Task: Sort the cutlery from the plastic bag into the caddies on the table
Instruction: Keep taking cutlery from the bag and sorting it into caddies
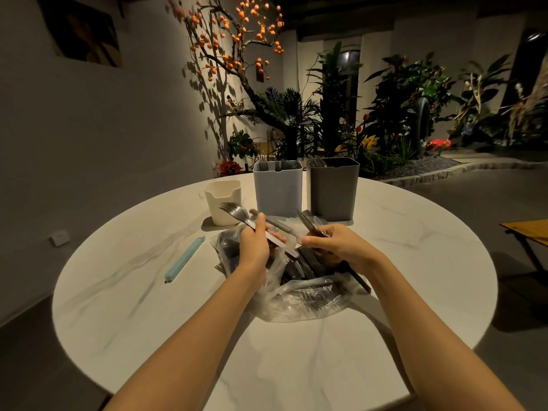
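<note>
1. Two hands worked over the plastic bag [299,295], which lay crumpled in the middle of the round bench [148,307], its mouth open toward the far side so the cutlery inside could be reached.
2. The left hand [255,247] had its fingers curled round the handles of a small bunch of forks [237,212]; the tines pointed far and left, clear of the bag, probably so like pieces could go in together.
3. The right hand [335,247] pinched dark-handled pieces [310,225] between thumb and fingers; their tips pointed toward the far caddies. Whether these were knives or spoons could not be told.
4. A further loose piece with a pale handle [274,222] lay slanted between the two hands.
5. Three caddies stood at the far side: a small white caddy [222,200] on the left, a light grey caddy [277,188] in the middle with fork tines already showing above its rim, and a dark grey caddy [333,189] on the right holding a few pieces.
6. Much dark cutlery remained in the bag, so the sorting seemed only partly done.
7. A pale blue bag clip [185,259] lay on the bench to the left, apart from the bag, evidently set aside.
</note>
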`<move>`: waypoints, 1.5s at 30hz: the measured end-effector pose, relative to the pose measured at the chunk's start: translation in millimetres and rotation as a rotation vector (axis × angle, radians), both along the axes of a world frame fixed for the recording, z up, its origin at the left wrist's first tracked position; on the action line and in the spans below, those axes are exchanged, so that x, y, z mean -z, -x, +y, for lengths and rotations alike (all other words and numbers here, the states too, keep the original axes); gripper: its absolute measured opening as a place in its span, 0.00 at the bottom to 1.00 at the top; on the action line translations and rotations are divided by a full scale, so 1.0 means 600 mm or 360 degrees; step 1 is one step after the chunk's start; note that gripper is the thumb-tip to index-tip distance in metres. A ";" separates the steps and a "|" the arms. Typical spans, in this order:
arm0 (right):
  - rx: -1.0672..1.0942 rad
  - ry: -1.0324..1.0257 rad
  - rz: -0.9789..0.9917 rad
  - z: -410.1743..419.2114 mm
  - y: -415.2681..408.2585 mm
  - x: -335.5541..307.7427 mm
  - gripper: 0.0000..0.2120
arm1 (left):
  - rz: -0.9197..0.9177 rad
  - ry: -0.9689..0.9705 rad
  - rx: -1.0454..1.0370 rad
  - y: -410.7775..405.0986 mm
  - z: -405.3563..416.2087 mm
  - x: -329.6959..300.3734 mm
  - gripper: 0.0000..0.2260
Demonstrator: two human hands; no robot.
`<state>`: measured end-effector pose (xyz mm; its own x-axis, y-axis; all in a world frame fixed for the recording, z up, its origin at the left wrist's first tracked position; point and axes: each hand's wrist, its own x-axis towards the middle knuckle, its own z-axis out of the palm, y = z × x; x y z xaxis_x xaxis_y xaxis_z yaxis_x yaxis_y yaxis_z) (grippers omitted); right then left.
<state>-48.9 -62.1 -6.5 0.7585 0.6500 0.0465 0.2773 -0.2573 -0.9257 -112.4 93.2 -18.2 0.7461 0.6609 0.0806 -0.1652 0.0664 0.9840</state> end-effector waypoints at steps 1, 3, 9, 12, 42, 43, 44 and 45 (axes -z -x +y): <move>0.0004 -0.0049 0.0039 -0.002 -0.001 -0.001 0.10 | -0.0042 0.0070 0.0003 0.002 0.003 -0.003 0.16; -0.0019 -0.0111 0.0101 -0.005 -0.001 -0.002 0.11 | -0.0209 0.0303 0.0095 0.005 0.011 -0.009 0.16; 0.0005 -0.0275 0.0138 -0.008 -0.001 -0.006 0.13 | -0.0488 0.0213 0.0168 0.007 0.025 -0.023 0.13; 0.0046 -0.0336 0.0153 -0.009 -0.004 -0.006 0.13 | -0.0476 -0.0272 0.0074 0.012 0.024 -0.026 0.12; -0.0004 -0.0757 0.0259 0.012 -0.004 -0.006 0.14 | 0.0021 -0.1387 0.0497 0.000 -0.018 -0.017 0.10; 0.0015 -0.0757 0.0250 0.016 -0.003 -0.006 0.12 | 0.0033 -0.1300 0.0544 -0.001 -0.021 -0.019 0.10; 0.0033 -0.0754 0.0246 0.018 -0.002 -0.006 0.11 | 0.0041 -0.1216 0.0581 -0.001 -0.025 -0.021 0.10; 0.0050 -0.0747 0.0239 0.021 -0.002 -0.006 0.11 | 0.0041 -0.1127 0.0616 -0.001 -0.028 -0.023 0.10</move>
<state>-47.6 -49.3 -3.1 0.7983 0.5616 0.2176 0.1309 0.1909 -0.9728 -111.8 76.4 -4.2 0.9190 0.1540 0.3630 -0.2346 -0.5264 0.8172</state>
